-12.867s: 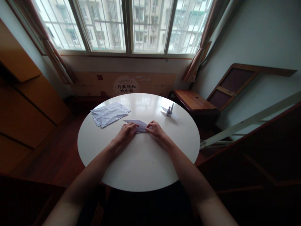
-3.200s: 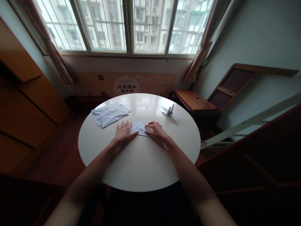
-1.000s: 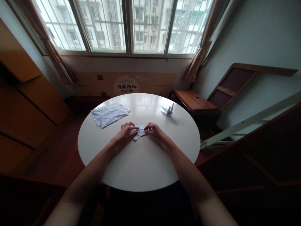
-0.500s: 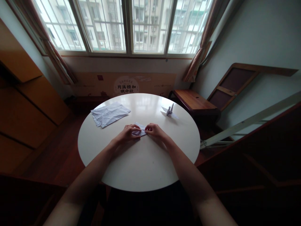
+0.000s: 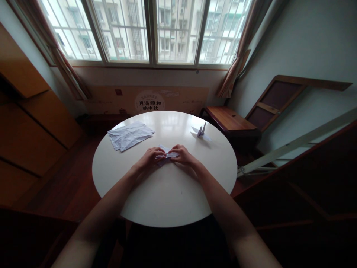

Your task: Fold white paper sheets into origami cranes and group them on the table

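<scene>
Fingers of two hands are bent and clamped on one small folded paper point(image 5: 167, 155). It sits near the middle of one round white table point(image 5: 167, 197), a bit toward the far side. The left hand point(image 5: 152, 156) pinches one end, and the right hand point(image 5: 182, 154) pinches the other. The two hands are close, with a little paper showing between them. Some of the paper is hidden by the fingers, so I cannot tell if it is lifted off the table. One pile of crinkled paper point(image 5: 131, 136) lies up and to the left. At least two sheets show, but I cannot count them all. Its left corner comes right up to the table's edge, and I cannot tell if it pokes past. One paper bird point(image 5: 200, 131) stands up on the far right side, with a strip of white table between it and the edge. White table also shows between the pile and the bird. The biggest bare part is between the two arms, from the hands down to the near edge. One wooden bench point(image 5: 231, 119) is just past the table on the right. Two curtains point(image 5: 63, 70) hang by the window point(image 5: 125, 33).
</scene>
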A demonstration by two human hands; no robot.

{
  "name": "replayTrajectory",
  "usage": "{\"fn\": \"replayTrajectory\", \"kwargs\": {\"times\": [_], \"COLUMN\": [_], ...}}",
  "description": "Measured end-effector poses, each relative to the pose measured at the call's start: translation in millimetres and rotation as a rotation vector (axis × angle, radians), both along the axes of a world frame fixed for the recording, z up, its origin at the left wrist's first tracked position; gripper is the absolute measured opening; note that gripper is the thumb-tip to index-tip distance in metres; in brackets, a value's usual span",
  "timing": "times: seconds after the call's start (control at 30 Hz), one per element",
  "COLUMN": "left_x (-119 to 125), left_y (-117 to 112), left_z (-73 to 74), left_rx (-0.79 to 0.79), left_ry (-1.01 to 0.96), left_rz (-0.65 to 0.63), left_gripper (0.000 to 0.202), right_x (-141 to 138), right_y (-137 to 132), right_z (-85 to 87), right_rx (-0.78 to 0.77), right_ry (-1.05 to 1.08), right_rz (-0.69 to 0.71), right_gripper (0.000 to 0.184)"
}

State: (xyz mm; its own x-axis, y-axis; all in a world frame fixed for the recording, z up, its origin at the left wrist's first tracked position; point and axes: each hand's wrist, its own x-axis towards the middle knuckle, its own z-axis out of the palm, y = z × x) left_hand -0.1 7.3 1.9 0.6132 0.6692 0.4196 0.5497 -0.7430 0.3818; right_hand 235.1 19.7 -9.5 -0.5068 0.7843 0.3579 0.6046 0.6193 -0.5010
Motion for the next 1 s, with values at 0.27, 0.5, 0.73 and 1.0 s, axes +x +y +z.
{"fn": "replayTrajectory", "kwargs": {"times": [0.27,0.5,0.73,1.0], "left_x": [-2,-4,-5,0], "left_y": [3,7,2,-6], "left_z": [-5.6,-7.1,-1.1,7.5], "left_rx": [-0.035,-0.049,-0.065,-0.097], "left_ry": [-0.035,-0.033,-0.043,-0.084], "left_rz": [-0.007,0.067,0.156,0.035], "left_gripper": [0.022,0.026,0.029,0.038], "right_x": [0,0,0,0], "right_y": [5,7,6,2], "right_z": [-3.8,-1.3,1.9,9.3], "right_rx": [0.030,0.088,0.090,0.050], "right_ry": [0.090,0.162,0.154,0.154], "right_rz": [0.028,0.032,0.009,-0.140], "right_gripper": [0.020,0.019,0.034,0.024]}}
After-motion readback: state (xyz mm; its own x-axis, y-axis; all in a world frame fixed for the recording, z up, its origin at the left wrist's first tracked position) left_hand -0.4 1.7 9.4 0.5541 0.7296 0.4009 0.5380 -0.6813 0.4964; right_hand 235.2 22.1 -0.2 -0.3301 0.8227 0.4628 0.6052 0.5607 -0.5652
